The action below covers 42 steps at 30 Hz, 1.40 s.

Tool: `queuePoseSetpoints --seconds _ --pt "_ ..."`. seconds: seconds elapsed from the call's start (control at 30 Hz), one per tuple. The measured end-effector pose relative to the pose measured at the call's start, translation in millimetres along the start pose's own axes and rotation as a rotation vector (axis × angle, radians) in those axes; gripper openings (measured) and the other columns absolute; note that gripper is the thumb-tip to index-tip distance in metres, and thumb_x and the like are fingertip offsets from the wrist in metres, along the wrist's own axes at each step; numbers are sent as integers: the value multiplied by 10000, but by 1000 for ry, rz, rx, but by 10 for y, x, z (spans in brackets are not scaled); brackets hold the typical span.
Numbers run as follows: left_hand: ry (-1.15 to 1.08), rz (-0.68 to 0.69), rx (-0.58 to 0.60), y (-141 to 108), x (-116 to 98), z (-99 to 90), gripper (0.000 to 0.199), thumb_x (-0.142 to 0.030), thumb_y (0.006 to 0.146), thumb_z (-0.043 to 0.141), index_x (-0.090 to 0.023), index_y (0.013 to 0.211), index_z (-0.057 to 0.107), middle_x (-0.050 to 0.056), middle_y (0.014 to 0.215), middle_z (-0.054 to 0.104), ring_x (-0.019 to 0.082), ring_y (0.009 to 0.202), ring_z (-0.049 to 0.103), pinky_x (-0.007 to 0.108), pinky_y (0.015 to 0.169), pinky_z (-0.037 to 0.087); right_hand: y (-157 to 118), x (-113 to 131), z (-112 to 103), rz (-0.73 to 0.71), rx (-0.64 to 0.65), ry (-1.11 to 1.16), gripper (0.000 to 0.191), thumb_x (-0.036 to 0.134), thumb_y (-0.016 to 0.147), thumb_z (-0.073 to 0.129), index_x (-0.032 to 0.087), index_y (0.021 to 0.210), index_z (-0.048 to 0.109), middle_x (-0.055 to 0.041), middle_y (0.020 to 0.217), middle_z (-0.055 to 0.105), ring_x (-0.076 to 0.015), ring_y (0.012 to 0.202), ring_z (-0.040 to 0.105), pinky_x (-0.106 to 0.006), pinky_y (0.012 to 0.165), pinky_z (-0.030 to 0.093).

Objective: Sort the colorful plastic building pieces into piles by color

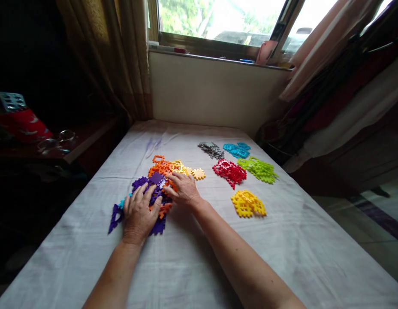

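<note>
My left hand (141,212) lies over a heap of purple interlocking puzzle pieces (142,183), its fingers spread on them. At the heap's right side, my right hand (182,189) reaches in with its fingers apart, touching purple and orange pieces. Mixed into this heap are orange pieces (163,209) and a bit of turquoise (122,203) by the left hand. Just beyond the hands sits a pile of orange pieces (158,159), with pale yellow-orange pieces (199,173) at its right. What lies under the palms is hidden.
Sorted piles of red (229,171), yellow (248,204), lime green (258,169), blue (236,150) and grey pieces (212,150) lie to the right on the white-sheeted surface (199,266). At left, glasses (57,141) and a red container (23,124) stand on a dark table. Clothes hang at right.
</note>
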State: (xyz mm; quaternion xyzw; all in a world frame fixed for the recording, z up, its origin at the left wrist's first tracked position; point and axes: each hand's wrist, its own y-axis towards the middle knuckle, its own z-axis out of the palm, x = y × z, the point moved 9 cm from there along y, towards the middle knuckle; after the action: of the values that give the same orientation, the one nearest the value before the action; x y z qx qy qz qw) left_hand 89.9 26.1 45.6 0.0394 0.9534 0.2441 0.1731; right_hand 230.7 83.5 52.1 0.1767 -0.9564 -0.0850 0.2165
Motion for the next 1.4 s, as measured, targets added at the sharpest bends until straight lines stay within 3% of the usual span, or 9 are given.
queuePoseSetpoints --seconds 0.1,0.2,0.3,0.47,0.7,1.0,1.17,1.27,1.4 --pt "10 42 57 -11 -79 36 455 -446 907 521 -259 1313 605 135 1450 526 340 1351 452 578 1143 275 313 -318 -114 80 -5 -26 360 401 988 451 286 1286 616 -39 1406 585 -187 1294 519 -361 1088 371" --pt "14 81 82 -18 -143 68 472 -454 890 560 -289 1331 594 128 1478 497 344 1382 415 601 1159 231 627 -535 -134 164 19 -80 490 426 957 497 272 1422 502 -70 1468 523 -217 1325 490 -378 1088 382" --pt "24 85 80 -22 -150 89 505 -447 894 562 -293 1375 557 126 1486 490 336 1389 408 595 1162 228 865 -535 10 138 128 -111 593 491 931 521 294 1481 421 -72 1533 446 -236 1381 424 -417 1114 352" --pt "38 141 110 -31 -205 106 457 -406 917 534 -339 1367 570 108 1538 426 348 1434 342 629 1165 187 957 -542 249 79 251 -130 414 480 980 412 330 1328 577 -26 1402 578 -225 1298 490 -418 1063 383" --pt "49 103 131 -16 -202 99 434 -372 901 550 -339 1330 605 97 1467 520 351 1406 386 651 1159 181 544 -862 60 164 98 -185 366 399 1002 387 275 1242 634 -48 1307 634 -195 1201 558 -328 994 416" --pt "30 -13 48 23 -31 -1 380 -325 909 486 -279 1247 654 106 1404 586 334 1360 449 644 1143 210 -239 -701 -168 146 -58 -39 347 328 995 406 269 1223 661 -54 1312 657 -198 1239 560 -383 1056 382" --pt "18 -35 50 34 46 -39 385 -338 902 495 -296 1252 649 109 1395 592 344 1334 475 666 1130 211 -692 -914 -494 253 -266 23 335 279 966 417 238 1125 709 -59 1191 712 -190 1135 611 -328 997 430" --pt "16 -12 65 33 4 -50 419 -345 914 475 -278 1301 620 121 1426 563 345 1348 462 650 1133 228 -875 -951 -545 277 -275 -3 277 311 907 538 240 1108 715 -60 1184 709 -214 1125 601 -341 1002 417" --pt "11 124 131 -5 -174 22 428 -352 912 484 -293 1317 610 97 1461 535 338 1392 417 630 1155 198 -898 -800 -449 198 -210 -42 397 369 847 644 254 1227 659 -65 1322 637 -239 1234 527 -373 1051 366"
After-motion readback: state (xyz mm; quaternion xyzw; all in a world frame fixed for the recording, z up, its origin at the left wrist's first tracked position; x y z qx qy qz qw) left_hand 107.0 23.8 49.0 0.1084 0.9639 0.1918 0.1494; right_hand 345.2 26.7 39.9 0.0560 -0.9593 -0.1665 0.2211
